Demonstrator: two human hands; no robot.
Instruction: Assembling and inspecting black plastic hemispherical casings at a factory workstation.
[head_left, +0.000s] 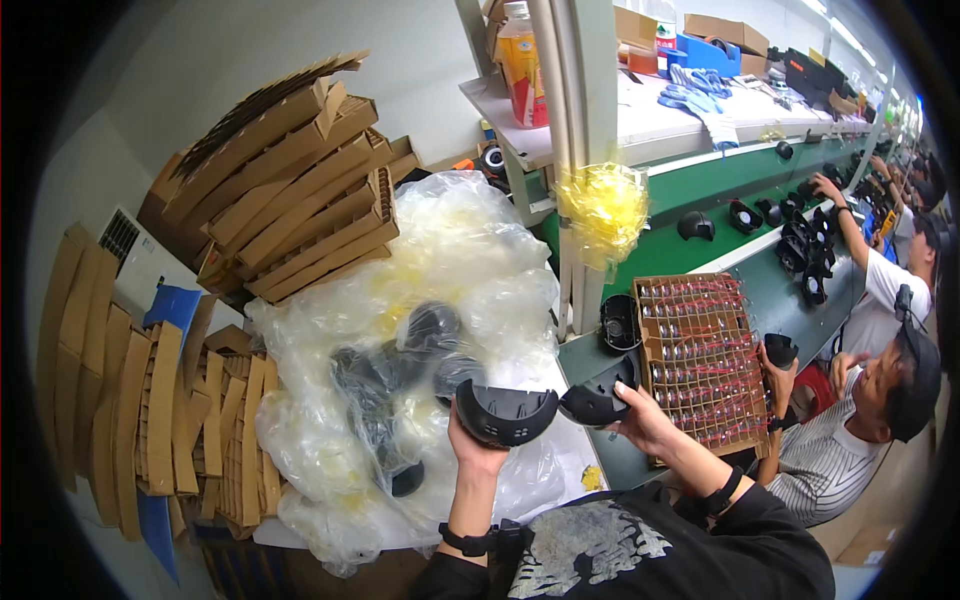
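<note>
My left hand grips a black rounded plastic shell from below, holding it above a heap of clear plastic bags. My right hand holds a second black shell by its edge, just right of the first, over the grey worktop. More black shells show through the bags. Both wrists wear black bands.
Stacks of cardboard dividers lean at the left and back. A cardboard tray of small red-wired parts lies to the right. A green conveyor belt carries black parts. Seated co-workers work along it. A yellow bag hangs on a post.
</note>
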